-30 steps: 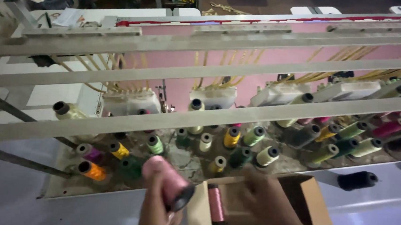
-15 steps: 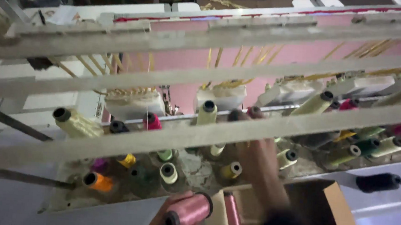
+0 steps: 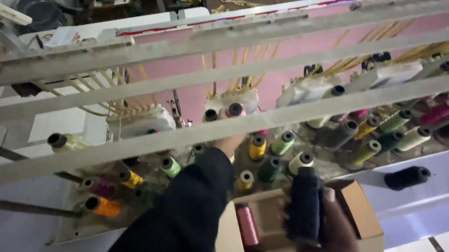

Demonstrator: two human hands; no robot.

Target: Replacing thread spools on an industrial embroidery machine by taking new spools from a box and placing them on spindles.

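— since half a second back the pink spool is gone from the near hand; now a dark spool (image 3: 304,205) sits in the right hand (image 3: 332,236), and the left sleeve (image 3: 187,207) has pushed out toward the thread rack (image 3: 285,162).

— where's the left hand itself?

— the left hand (image 3: 228,143) shows only as a patch of wrist past the sleeve cuff, under the slanted rail (image 3: 235,124). the fingers are hidden behind that rail, so i cannot tell whether they are open or closed on anything. the nearest things are a pink-topped spool (image 3: 234,110) and a yellow spool (image 3: 257,146).

— and the right?

— wrapped around the dark spool, thumb on its right side, fingers behind it. the spool stands nearly upright, long axis running near to far, its top end pointing away toward the rack. it hangs just over the far edge of the cardboard box (image 3: 356,203).

— what's in the box?

— a pink spool (image 3: 247,225) lying along the left wall, long axis also near to far. the middle of the box floor is bare.

— room to move?

— tight. three pale rails cross the whole view on a slant above the rack, and the left arm threads beneath the nearest one. the spools on the rack stand close together, with small gaps. to the right a black spool (image 3: 406,177) lies on its side on the pale tabletop (image 3: 443,167), well apart from the box, with open surface around it.
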